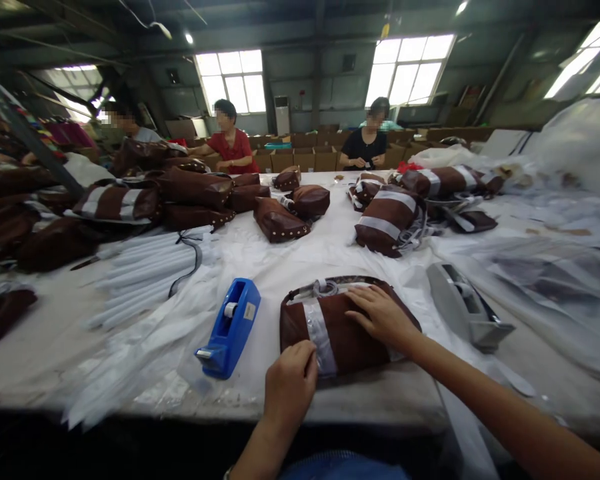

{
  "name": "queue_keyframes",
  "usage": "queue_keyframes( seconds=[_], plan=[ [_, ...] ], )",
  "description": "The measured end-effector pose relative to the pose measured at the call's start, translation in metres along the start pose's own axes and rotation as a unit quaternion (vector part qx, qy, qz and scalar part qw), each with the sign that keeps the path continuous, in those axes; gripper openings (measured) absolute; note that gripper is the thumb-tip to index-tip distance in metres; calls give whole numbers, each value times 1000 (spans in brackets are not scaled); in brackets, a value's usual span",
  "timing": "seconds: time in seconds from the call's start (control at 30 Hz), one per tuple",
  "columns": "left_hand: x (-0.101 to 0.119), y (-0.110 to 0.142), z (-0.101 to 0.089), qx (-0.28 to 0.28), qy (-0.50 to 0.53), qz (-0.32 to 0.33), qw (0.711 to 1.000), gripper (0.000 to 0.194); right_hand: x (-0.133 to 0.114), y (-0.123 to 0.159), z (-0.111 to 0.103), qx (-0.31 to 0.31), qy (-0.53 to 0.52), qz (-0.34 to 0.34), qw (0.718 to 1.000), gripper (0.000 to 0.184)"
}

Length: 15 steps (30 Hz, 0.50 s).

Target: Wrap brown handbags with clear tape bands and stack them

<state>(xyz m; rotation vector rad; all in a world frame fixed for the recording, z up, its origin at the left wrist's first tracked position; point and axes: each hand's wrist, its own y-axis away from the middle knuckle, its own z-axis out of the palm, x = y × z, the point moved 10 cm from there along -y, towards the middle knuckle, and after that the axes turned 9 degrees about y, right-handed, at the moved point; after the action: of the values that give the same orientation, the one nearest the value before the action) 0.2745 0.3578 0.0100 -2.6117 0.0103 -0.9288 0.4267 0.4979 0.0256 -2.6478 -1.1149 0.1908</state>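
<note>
A brown leather handbag (347,340) lies in front of me near the table's front edge. Around its left part runs a pale wrapping strip (321,337), and a coiled, wrapped strap (325,288) shows along its top. My left hand (291,377) is closed at the bag's lower left edge, beside the strip; what its fingers pinch, if anything, is hidden. Flat on the upper right of the bag rests my right hand (380,315), fingers spread. To the left stands a blue tape dispenser (235,327), and to the right a grey tape dispenser (463,307).
Rolled white sheets (150,270) lie to the left. Brown bags (195,190) are piled behind them, and strip-wrapped bags (387,217) lie further back right. Clear plastic (555,280) covers the right side. Co-workers (235,147) are across the table, before cardboard boxes (325,160).
</note>
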Motion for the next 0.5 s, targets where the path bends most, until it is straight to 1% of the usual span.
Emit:
queue_keyframes(
  seconds=[0.07, 0.1, 0.13, 0.17, 0.23, 0.3, 0.33, 0.4, 0.43, 0.47, 0.5],
  plan=[
    [3, -17, -4, 6, -10, -6, 1000, 25, 38, 29, -12, 38, 15, 67, 997, 45],
    [6, -27, -2, 6, -24, 7, 1000, 27, 55, 43, -15, 51, 20, 100, 993, 47],
    [11, -36, 4, 2, -42, 32, 999, 32, 72, 55, -15, 60, 22, 132, 989, 50],
    [16, -43, 13, -14, -65, 66, 996, 38, 86, 64, -12, 62, 18, 162, 985, 53],
    [19, -48, 39, -59, -118, 120, 984, 53, 108, 78, 2, 51, -9, 211, 976, 60],
    [13, -43, 58, -88, -148, 135, 976, 61, 122, 85, 23, 13, -64, 251, 966, 66],
    [9, -38, 62, -95, -149, 135, 975, 63, 129, 88, 34, -13, -95, 275, 957, 69],
    [4, -25, 64, -103, -123, 136, 978, 61, 140, 96, 53, -60, -151, 330, 930, 80],
    [1, -18, 61, -95, -97, 126, 983, 59, 146, 99, 60, -76, -175, 357, 915, 86],
    [-4, -14, 53, -72, -64, 102, 990, 57, 150, 102, 63, -85, -197, 380, 900, 92],
    [-14, -11, 41, -31, -21, 58, 998, 56, 153, 105, 65, -87, -220, 396, 887, 98]
  ],
)
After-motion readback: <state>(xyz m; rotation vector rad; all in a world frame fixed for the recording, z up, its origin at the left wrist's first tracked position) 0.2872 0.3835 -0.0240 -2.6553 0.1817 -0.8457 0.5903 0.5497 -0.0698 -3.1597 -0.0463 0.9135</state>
